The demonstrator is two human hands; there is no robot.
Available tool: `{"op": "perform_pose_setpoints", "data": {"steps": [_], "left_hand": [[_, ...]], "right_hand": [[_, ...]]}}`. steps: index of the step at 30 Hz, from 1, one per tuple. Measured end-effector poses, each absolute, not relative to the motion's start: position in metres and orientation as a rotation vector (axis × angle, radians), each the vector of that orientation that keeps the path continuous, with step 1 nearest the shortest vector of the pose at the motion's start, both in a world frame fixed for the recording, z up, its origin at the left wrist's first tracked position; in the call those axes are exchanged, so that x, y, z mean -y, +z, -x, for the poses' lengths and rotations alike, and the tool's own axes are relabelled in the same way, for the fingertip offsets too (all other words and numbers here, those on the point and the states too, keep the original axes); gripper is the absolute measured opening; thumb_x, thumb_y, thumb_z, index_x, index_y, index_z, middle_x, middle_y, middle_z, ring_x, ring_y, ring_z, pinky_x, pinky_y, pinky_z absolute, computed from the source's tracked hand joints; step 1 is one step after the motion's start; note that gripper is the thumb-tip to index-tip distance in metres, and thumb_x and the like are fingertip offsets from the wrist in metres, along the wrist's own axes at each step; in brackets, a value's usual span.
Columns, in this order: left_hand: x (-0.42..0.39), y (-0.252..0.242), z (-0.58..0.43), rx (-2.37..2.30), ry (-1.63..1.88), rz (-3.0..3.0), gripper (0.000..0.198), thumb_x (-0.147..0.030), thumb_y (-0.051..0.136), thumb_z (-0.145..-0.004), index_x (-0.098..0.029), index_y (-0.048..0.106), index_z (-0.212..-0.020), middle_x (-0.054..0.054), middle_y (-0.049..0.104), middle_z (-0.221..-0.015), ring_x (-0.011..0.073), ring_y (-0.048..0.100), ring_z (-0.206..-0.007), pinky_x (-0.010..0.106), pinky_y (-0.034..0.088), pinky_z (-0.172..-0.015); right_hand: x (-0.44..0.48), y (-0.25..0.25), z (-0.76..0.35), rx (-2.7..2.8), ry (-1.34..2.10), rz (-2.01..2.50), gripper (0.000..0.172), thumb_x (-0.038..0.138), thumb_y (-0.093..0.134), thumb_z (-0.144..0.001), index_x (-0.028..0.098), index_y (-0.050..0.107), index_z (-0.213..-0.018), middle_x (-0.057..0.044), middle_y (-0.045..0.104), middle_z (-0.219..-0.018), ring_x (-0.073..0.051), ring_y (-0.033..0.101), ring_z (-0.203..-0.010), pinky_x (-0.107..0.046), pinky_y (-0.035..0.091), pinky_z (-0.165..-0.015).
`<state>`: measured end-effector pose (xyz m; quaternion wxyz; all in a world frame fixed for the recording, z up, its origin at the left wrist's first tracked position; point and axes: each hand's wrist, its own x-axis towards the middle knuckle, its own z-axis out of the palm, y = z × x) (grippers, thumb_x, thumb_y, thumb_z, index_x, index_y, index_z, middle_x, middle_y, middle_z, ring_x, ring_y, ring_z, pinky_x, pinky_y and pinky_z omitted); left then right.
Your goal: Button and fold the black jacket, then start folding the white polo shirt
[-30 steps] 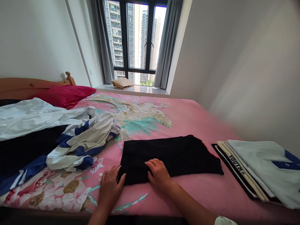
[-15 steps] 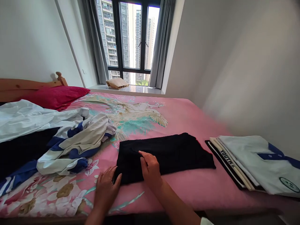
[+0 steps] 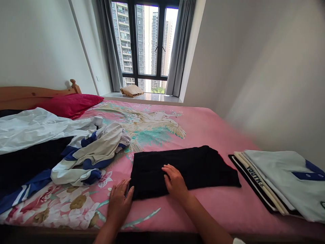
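Head view, where the long, flat black cloth garment (image 3: 186, 169) is the landmark: over the last half second the person's right hand (image 3: 176, 183) has shifted slightly rightward along it, and now lies over its near side, left of its middle, with the fingers loosely spread. At the black garment's near left corner the left hand (image 3: 119, 200) has stayed put, thumb and fingers apart, the fingertips at the edge. Neither grip looks clamped on anything (whether the left thumb presses lightly on the cloth, I cannot tell). Meanwhile the garment has kept its outline and its place on the pink flower-printed bed sheet (image 3: 203, 217), a thin red line showing along its right end. For the work in hand, I read this as a hand passing over cloth rather than lifting it: the left hand seems to steady the corner, and the slight dip seen near the right fingertips half a second ago is hard to find now. Left of the black garment sprawls a crumpled white and navy fabric heap (image 3: 99, 152), which looks unchanged; to its right, just beside its narrow end, sits a neat stack of folded clothes topped with a pale, navy-trimmed shirt (image 3: 276, 169), also undisturbed.
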<state>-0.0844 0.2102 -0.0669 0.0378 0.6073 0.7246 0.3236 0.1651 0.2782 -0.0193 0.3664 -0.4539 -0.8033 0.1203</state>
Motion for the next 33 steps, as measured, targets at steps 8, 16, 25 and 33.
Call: {"op": "perform_pose_setpoints", "data": {"steps": [8,16,25,33], "left_hand": [[-0.264,-0.025,0.083,-2.230,0.873,-1.861,0.040,-0.040,0.039,-0.086,-0.018,0.060,-0.112,0.008,0.064,-0.118,0.0221,0.055,-0.112,0.038,0.040,-0.100],[-0.348,0.003,0.048,-2.209,0.458,-2.014,0.035,-0.031,0.048,-0.082,-0.022,0.061,-0.113,0.010,0.061,-0.122,0.0284,0.049,-0.118,0.048,0.030,-0.100],[-0.370,0.006,0.069,-2.113,0.432,-1.802,0.022,-0.039,0.055,-0.072,-0.023,0.066,-0.084,0.003,0.071,-0.088,0.0231,0.063,-0.088,0.034,0.044,-0.078],[-0.374,0.004,0.077,-1.931,0.723,-1.649,0.026,-0.033,0.055,-0.068,-0.022,0.068,-0.088,-0.002,0.071,-0.073,0.0175,0.065,-0.071,0.024,0.048,-0.063]], "right_hand": [[-0.301,-0.031,-0.209,2.166,0.091,1.324,0.035,0.016,0.044,-0.085,0.018,0.058,-0.116,-0.009,0.055,-0.128,-0.026,0.042,-0.128,-0.052,0.030,-0.108],[-0.294,-0.040,-0.206,2.188,0.091,1.332,0.035,0.018,0.039,-0.089,0.022,0.056,-0.119,-0.006,0.052,-0.132,-0.023,0.038,-0.130,-0.051,0.027,-0.108],[-0.398,-0.019,-0.287,2.029,0.084,1.797,0.036,0.021,0.034,-0.090,0.023,0.057,-0.118,-0.005,0.058,-0.126,-0.025,0.039,-0.127,-0.054,0.021,-0.107],[-0.459,-0.014,-0.320,2.189,0.142,1.881,0.022,0.027,0.046,-0.080,0.019,0.067,-0.084,-0.010,0.067,-0.099,-0.027,0.052,-0.102,-0.055,0.020,-0.102]]}}
